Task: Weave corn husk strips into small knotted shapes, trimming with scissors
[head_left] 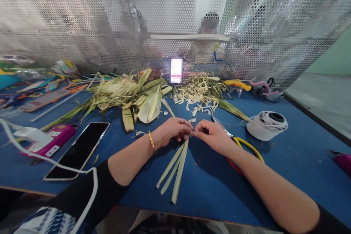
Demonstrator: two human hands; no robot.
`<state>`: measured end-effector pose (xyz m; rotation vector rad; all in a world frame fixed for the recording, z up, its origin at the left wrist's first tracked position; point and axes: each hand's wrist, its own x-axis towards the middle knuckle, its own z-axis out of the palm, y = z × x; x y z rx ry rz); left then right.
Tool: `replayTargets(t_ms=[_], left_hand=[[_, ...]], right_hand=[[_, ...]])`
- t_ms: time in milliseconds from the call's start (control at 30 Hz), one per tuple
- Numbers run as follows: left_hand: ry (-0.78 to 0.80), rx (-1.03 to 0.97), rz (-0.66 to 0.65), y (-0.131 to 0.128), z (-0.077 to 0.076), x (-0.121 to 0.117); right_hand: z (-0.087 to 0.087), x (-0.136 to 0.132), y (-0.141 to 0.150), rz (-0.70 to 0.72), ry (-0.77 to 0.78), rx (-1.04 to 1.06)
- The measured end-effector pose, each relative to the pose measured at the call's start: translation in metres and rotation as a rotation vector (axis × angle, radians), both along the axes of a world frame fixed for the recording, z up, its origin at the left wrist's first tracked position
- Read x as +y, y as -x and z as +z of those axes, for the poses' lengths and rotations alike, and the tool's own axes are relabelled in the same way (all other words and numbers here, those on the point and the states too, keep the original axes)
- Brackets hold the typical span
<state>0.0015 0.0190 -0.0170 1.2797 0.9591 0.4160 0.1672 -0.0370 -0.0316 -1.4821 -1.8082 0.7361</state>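
My left hand [175,129], with a gold bangle at the wrist, is closed in a pinch on the upper end of several pale green corn husk strips [179,173]. The strips fan out below it over the blue table. Close against it, my right hand [210,135] has its thumb and forefinger pressed together; what is between them is too small to make out. A white spool of thread [264,126] stands to the right, a fine strand trailing from it towards the hands. Under my right forearm lie scissors [248,144] with yellow and red handles, partly hidden.
Husk leaves [117,91] and shredded scraps [203,89] are piled at the back. A black-screened phone [79,150], a purple power strip [52,139] and a white cable [94,186] are on the left. Behind the table [214,197] stands a perforated metal screen [170,3], with people beyond.
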Motion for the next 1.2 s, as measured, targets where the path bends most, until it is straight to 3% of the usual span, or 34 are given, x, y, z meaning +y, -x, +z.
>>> replayTargets(t_ms=[933,1133,1200], left_hand=[[-0.025,0.046,0.039,0.0013,-0.0023,0.0030],[-0.154,0.120,-0.005,0.0031,0.0003,0.0029],[-0.213,0.152,-0.023,0.0036,0.0020,0.0031]], right_hand=[[-0.0028,-0.0022,0.0017,0.087,-0.047,-0.037],[-0.0032,-0.0007,-0.0006,0.077,-0.036,-0.056],[-0.0034,0.0019,-0.0037,-0.003,-0.061,-0.024]])
